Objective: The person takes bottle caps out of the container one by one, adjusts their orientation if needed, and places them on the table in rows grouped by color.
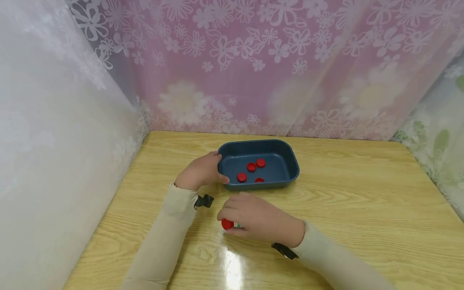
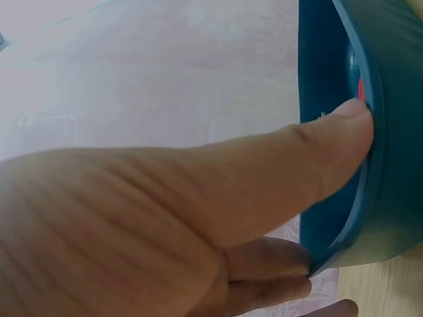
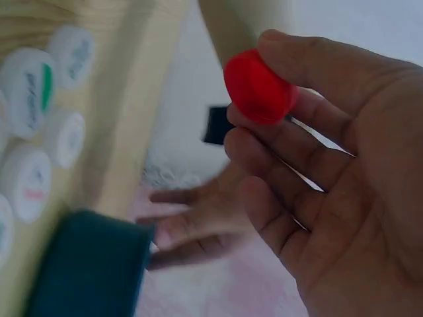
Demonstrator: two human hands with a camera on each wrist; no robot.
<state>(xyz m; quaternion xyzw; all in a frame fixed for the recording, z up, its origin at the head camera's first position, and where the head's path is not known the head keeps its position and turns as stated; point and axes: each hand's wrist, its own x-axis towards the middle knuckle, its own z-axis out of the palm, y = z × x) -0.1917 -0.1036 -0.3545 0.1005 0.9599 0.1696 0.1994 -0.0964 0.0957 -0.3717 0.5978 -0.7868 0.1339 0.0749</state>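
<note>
My left hand (image 1: 201,171) holds the left end of a dark blue oblong container (image 1: 272,185), its thumb on the front rim and its other fingers round the back-left corner. Between the thumb and fingers of my right hand (image 1: 259,217) is a red bottle cap (image 3: 260,87), pinched in front of the container and apart from it; its hollow side shows in the right wrist view. Inside the container lie several red caps, among them a cap (image 1: 241,177) near the front left and another cap (image 1: 260,162) further back.
Several white caps with printed marks, one cap (image 3: 30,92) with a green patch, lie on the wooden table (image 1: 362,193); my right hand mostly hides them in the head view. A pink floral curtain (image 1: 246,80) hangs behind the table, and pale cloth (image 1: 61,141) borders its left side.
</note>
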